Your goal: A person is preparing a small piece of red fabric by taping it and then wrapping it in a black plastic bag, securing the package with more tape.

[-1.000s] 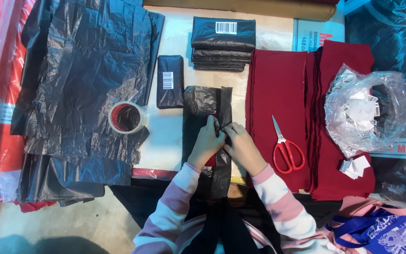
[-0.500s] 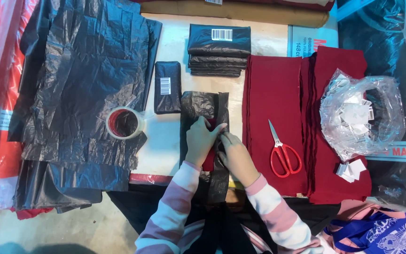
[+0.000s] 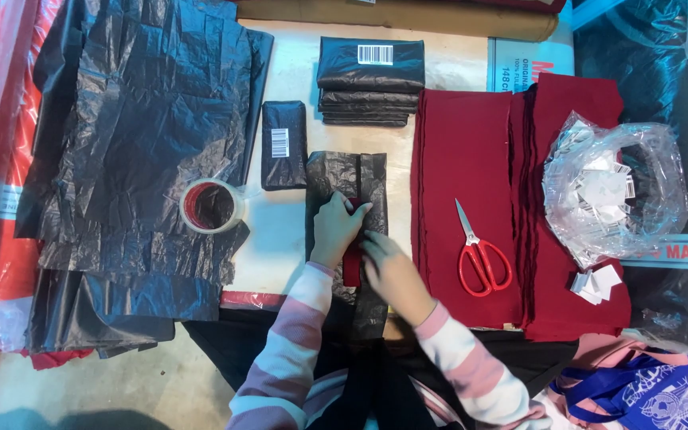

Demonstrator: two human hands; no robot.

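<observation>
a: entry, head view. left hand (image 3: 338, 229) lies flat on a narrow black plastic bag (image 3: 346, 179) at the middle of the pale table (image 3: 284, 231). fingers (image 3: 353, 212) are close together, pointing up and to the right, pressing down on the bag and on a dark red strip (image 3: 351, 267) that shows between the two hands.

b: and the right hand?

a: right hand (image 3: 394, 276) sits just below and to the right of the left one, palm down on the lower part of the same bag. its fingers reach towards the red strip; whether they pinch it or only press on it, i cannot tell.

b: where exactly is the bag?

a: lengthwise, running from mid-table down to the near edge, between the tape roll (image 3: 212, 205) on its left and the stack of dark red cloth (image 3: 467, 207) on its right. bag and cloth stack are just beside each other, a thin gap of table between.

b: other items?

a: red-handled scissors (image 3: 478, 255) lie on the cloth stack, blades shut, pointing away. a small wrapped black packet (image 3: 283, 145) lies just left of the bag's top end. a pile of folded black packets (image 3: 370, 81) sits farther back. a large spread of crumpled black plastic sheeting (image 3: 141, 135) covers the left side. a clear bag of white tags (image 3: 615, 187) rests on the far right, a few loose tags (image 3: 595, 283) below it.
</observation>
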